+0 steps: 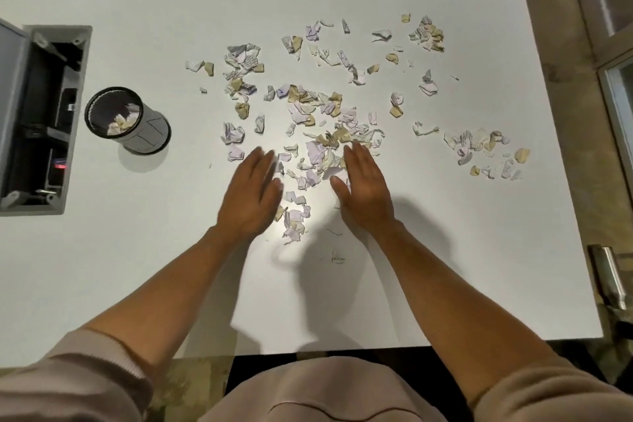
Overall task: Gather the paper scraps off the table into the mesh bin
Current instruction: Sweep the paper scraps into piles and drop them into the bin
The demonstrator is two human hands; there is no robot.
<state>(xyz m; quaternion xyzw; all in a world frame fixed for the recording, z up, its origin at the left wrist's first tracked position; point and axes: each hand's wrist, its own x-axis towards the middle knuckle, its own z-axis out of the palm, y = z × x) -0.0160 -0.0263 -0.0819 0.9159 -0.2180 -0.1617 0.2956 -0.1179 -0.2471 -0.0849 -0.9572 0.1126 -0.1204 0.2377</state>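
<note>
Paper scraps lie strewn across the white table, the spread running left to right. Left hand and right hand flank the nearest clump, fingers straight, gripping nothing. Mesh bin stands well to the left.

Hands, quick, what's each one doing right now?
Left hand: open, fingers straight, beside the scraps.
Right hand: open, fingers straight, on the scraps' other side.

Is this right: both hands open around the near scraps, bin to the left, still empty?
Not empty. The head view shows a few scraps already inside the bin. The rest holds: left hand and right hand are open on either side of the near scraps, with the bin to the left.
</note>
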